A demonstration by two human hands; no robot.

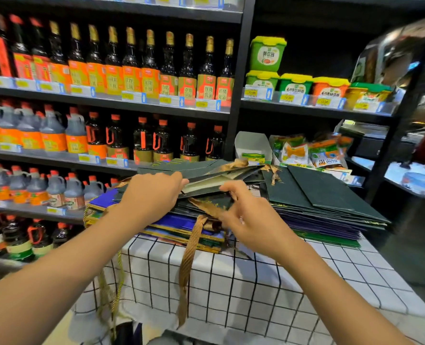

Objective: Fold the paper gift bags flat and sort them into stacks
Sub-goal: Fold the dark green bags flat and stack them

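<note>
Left hand (154,192) lies at mid-frame with curled fingers gripping the near edge of a dark green gift bag (206,174), which sits half-collapsed atop the left stack (171,225) on the checked surface (256,282). Its long axis runs left to right across the frame, mouth gaping toward the right hand (251,220). That hand is blurred, fingers bent at the bag's lower edge; whether it pinches anything cannot be told. A flattened green stack (330,202) lies just right, nearer the right hand.

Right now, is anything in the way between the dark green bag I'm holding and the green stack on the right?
Nothing visible blocks it. The dark green paper gift bag, held by the left hand and right hand, sits atop the left mixed pile; the right stack of flat green bags lies directly beside it, top bare.
</note>
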